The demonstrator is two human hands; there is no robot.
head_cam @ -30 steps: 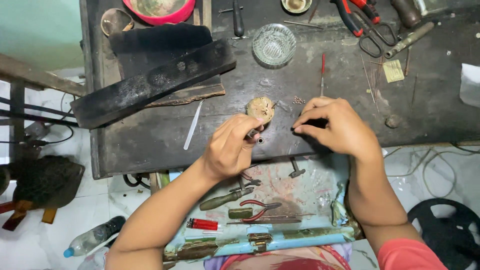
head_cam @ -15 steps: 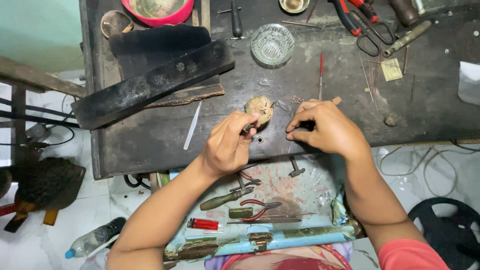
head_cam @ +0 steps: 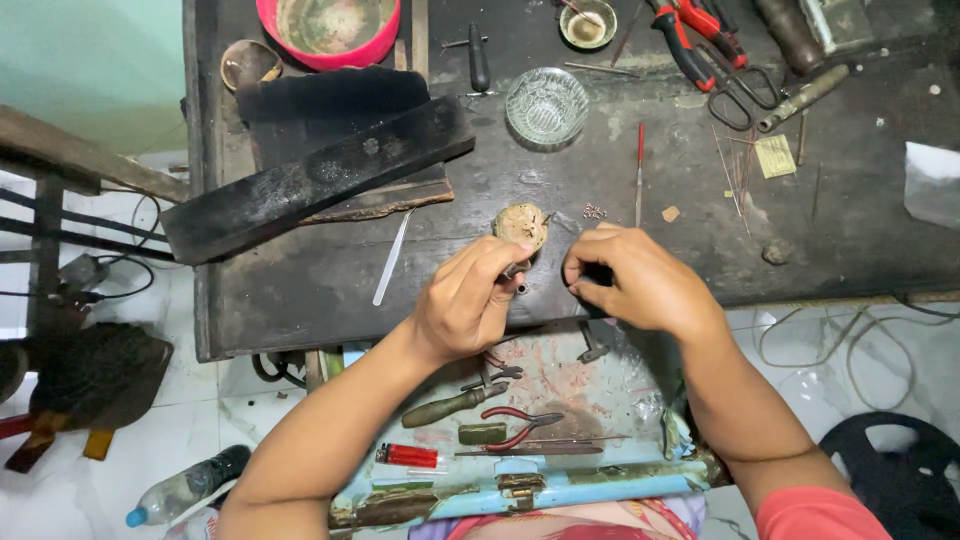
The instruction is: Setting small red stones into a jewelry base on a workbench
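My left hand (head_cam: 462,305) is closed around a small metal tool (head_cam: 517,280) whose tip pokes out toward the right. Just above it on the dark workbench (head_cam: 330,290) sits a tan, rounded lump (head_cam: 522,225). My right hand (head_cam: 635,282) hovers at the bench's front edge, a finger's width from the left hand. Its thumb and fingers are pinched together. Anything between them is too small to see. A tiny cluster of metal bits (head_cam: 594,211) lies just above the right hand.
A black bar (head_cam: 320,175) lies across a dark slab at the left, with white tweezers (head_cam: 391,258) beside it. A glass dish (head_cam: 546,106), pink bowl (head_cam: 330,25), red needle file (head_cam: 640,165), scissors (head_cam: 735,95) and red pliers (head_cam: 690,35) sit farther back. A lap tray (head_cam: 560,400) below holds pliers and a screwdriver.
My right hand has slid left and slightly toward me, closing the gap to the left hand. The left hand stays by the tan lump.
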